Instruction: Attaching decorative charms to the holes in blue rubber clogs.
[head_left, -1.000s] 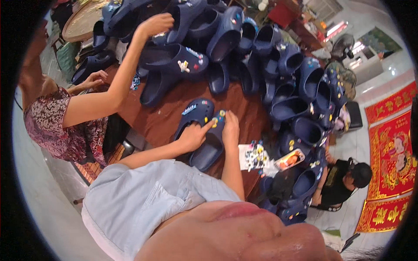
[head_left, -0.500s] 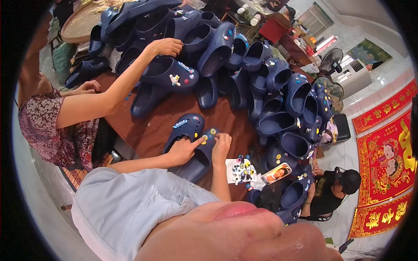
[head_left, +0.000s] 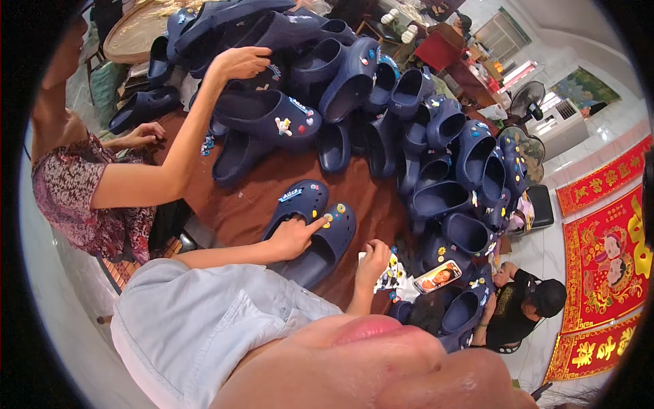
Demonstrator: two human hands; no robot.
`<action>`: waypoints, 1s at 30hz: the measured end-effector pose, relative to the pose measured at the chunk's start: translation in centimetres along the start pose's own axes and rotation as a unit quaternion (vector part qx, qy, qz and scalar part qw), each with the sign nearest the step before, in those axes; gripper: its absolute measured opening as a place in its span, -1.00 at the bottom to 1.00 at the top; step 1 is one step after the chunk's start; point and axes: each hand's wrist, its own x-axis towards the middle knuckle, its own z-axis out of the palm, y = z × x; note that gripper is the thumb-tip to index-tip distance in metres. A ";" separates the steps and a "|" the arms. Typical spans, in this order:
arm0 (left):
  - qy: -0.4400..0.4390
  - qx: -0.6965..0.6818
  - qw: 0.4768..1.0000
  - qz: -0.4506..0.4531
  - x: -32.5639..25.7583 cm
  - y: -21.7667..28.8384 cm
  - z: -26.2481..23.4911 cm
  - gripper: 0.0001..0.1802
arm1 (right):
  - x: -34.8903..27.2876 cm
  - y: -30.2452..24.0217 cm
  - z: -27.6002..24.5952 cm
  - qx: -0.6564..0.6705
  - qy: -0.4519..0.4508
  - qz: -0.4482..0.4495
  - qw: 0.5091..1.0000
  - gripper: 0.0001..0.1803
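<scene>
At the centre of the frame, the person's left hand (head_left: 294,236) lay on a pair of navy blue foam clogs (head_left: 315,230) dotted with small coloured charms, resting on a brown tabletop (head_left: 259,198). Its fingers (head_left: 315,226) were stretched out flat, the forefinger tip touching a yellow charm on the right clog's toe, gripping nothing. Just right of it, the right hand (head_left: 373,262) curled loosely above a white sheet of small colourful charms (head_left: 390,276); whether it pinched one could not be told. In the upper left, another person's hand (head_left: 240,61) reached onto a heap of dark blue clogs (head_left: 381,95) filling the upper frame.
</scene>
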 end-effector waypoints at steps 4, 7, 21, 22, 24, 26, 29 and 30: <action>-0.011 0.013 1.000 0.004 0.3 0.2 -0.8 -0.23 | -2.3 3.2 -1.6 -0.098 -0.011 0.038 0.994 -0.81; -0.008 0.014 1.000 0.017 0.5 0.0 -0.9 -0.23 | -3.5 4.2 -2.4 -0.163 -0.057 0.080 0.982 -0.79; 0.011 0.014 1.000 0.020 0.4 0.1 -0.4 -0.24 | 6.3 -4.3 7.8 0.062 -0.136 -0.167 0.975 -0.63; 0.016 0.009 1.000 0.015 0.4 0.0 -0.4 -0.25 | 6.5 -4.5 8.5 0.011 -0.181 -0.190 0.965 -0.66; 0.030 0.011 0.999 0.019 0.4 -0.4 0.4 -0.24 | 6.3 -4.1 8.7 0.027 -0.191 -0.175 0.966 -0.70; 0.018 0.010 1.000 0.017 0.2 -0.1 0.1 -0.26 | 5.6 -4.4 8.2 0.057 -0.178 -0.145 0.972 -0.78; 0.017 0.017 1.000 0.019 0.2 0.1 -0.2 -0.25 | 4.9 -4.7 7.7 0.066 -0.136 -0.137 0.979 -0.81; 0.018 0.017 1.000 0.020 0.2 0.2 -0.4 -0.25 | 5.0 -4.8 7.7 0.065 -0.135 -0.137 0.979 -0.81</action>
